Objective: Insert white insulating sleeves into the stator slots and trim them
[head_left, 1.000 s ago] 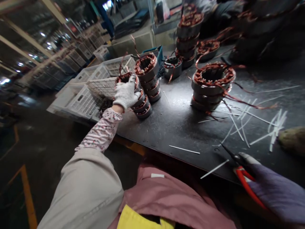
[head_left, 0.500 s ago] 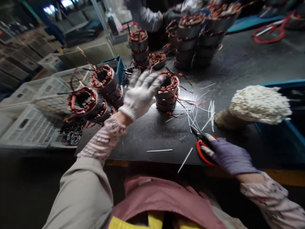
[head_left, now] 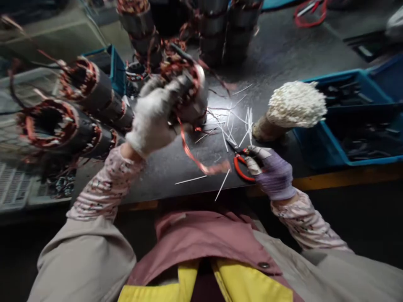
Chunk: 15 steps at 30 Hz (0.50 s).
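Observation:
My left hand [head_left: 151, 119], in a white knit glove, grips a copper-wound motor stator [head_left: 189, 94] and holds it tilted above the black bench [head_left: 163, 182]. A copper-red lead [head_left: 197, 157] hangs from the stator. My right hand [head_left: 270, 172], in a purple glove, is shut on red-handled snips [head_left: 241, 167], near several cut white sleeve pieces [head_left: 231, 130]. Beside that hand stands a bundle of white insulation sleeving [head_left: 291, 110]. Two horizontal stator stacks [head_left: 85, 90] lie left of my left hand.
More stator stacks [head_left: 214, 29] stand at the back of the bench. A blue crate [head_left: 343, 126] holding dark parts sits at the right. A white plastic crate [head_left: 12, 184] shows at the lower left, with tangled wire [head_left: 61, 184] beside it.
My left hand has closed on the upright stator and lifted and tilted it. The view has swung right, bringing more of the blue crate into sight. My right hand has moved little.

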Tool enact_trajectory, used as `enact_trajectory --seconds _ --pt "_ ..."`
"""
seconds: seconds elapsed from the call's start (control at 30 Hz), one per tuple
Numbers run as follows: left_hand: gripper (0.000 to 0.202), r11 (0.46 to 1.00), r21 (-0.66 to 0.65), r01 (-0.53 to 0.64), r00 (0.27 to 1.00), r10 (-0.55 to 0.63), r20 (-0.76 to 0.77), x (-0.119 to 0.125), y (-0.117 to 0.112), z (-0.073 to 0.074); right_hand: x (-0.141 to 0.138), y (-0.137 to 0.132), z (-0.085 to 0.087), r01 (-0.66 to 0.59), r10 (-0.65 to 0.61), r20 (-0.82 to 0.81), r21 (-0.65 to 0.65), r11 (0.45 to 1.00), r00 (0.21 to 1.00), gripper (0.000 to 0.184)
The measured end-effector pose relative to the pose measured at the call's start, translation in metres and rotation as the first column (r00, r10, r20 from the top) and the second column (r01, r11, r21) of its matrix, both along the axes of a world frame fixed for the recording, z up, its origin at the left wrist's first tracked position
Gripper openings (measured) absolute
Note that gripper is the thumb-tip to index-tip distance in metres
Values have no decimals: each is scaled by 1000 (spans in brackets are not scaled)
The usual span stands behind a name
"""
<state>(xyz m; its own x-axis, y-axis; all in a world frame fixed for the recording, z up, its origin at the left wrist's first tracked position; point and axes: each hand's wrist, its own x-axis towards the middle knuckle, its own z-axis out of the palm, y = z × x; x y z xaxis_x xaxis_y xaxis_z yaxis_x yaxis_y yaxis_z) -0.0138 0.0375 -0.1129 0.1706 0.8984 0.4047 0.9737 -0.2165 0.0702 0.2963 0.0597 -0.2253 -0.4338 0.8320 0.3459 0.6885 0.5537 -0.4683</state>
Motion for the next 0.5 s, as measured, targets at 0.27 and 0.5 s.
enact_trajectory --seconds 0.27,0.5 --pt "70 860 -374 348 930 -368 19 39 -43 -104 -42 -23 -18 -191 193 -4 -172 966 981 43" --pt "55 754 -540 375 923 -252 290 7 -52 -95 -66 31 -15 -104 -217 -467 -571 814 857 41"
